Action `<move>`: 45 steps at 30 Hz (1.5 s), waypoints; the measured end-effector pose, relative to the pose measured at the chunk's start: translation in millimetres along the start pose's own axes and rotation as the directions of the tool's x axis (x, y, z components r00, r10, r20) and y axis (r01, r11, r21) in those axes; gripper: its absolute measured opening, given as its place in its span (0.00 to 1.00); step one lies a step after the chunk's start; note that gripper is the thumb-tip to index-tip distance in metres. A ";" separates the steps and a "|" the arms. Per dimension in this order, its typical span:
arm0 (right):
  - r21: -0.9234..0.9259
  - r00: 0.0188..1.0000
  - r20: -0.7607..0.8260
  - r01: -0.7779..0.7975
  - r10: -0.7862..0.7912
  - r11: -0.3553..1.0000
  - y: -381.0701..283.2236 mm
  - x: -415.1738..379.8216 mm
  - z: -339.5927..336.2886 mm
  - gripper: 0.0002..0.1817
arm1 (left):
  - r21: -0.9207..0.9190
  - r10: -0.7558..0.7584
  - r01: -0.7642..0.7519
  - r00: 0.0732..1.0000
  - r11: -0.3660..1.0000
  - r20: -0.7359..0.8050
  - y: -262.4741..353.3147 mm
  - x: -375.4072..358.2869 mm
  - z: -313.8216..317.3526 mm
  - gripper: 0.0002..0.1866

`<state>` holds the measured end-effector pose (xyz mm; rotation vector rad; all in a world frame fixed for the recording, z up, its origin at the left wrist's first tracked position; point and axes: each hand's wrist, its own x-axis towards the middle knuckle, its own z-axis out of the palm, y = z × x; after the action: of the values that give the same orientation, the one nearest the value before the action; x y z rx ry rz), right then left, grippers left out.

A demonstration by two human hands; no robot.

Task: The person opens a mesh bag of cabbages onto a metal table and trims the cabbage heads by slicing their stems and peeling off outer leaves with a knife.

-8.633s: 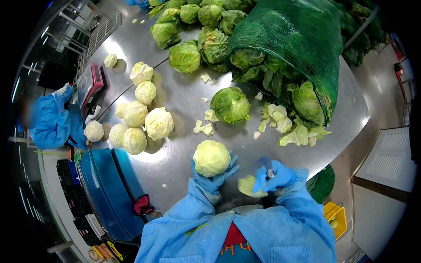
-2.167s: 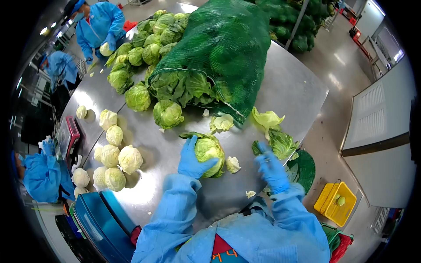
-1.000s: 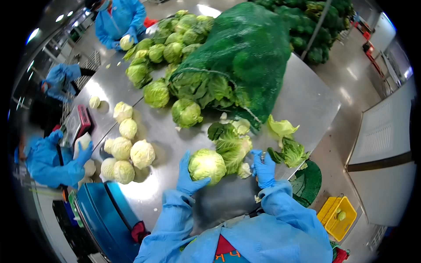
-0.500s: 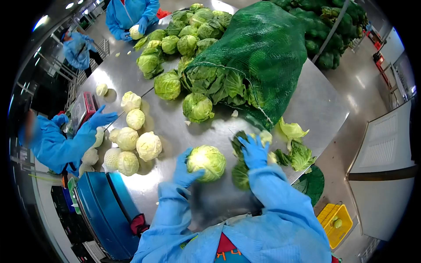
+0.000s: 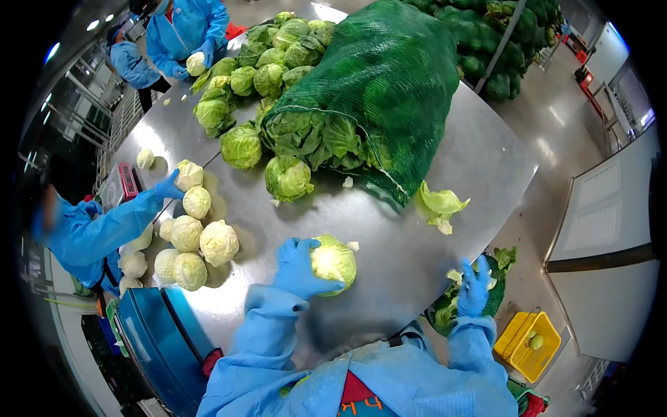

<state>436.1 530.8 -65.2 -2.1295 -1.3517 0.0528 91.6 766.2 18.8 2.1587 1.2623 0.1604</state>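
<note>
My left hand [image 5: 300,270], in a blue glove, is wrapped round the left side of a pale green cabbage [image 5: 335,265] on the steel table [image 5: 389,257]. Out past the table's right edge, my right hand [image 5: 474,286] has its fingers apart, over loose green leaves [image 5: 445,309] that lie in and around a green net below. A torn light leaf [image 5: 442,203] rests on the table near the mouth of a large green mesh sack [image 5: 389,90] full of cabbages.
Trimmed cabbages [image 5: 219,242] stand at the left, where a co-worker's gloved hand [image 5: 169,186] touches one. Untrimmed cabbages [image 5: 242,145] are heaped further back. A red-edged scale [image 5: 128,181], a blue bin [image 5: 156,340] and a yellow crate [image 5: 528,345] are around the table.
My right hand has moved right, off the table, and the dark leaves beside the cabbage have left the tabletop. My left hand stays at the cabbage. The co-worker's hand has reached a trimmed cabbage.
</note>
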 end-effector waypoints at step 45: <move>-0.299 0.880 0.181 -0.376 0.439 0.877 23.9 47.5 46.8 0.29 | -0.193 0.027 -0.124 0.897 0.973 -0.441 -57.7 -67.1 59.1 0.62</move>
<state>462.2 585.3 -102.2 -2.6777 -1.0501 0.3407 36.3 704.3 -47.8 2.0442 1.3242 0.8190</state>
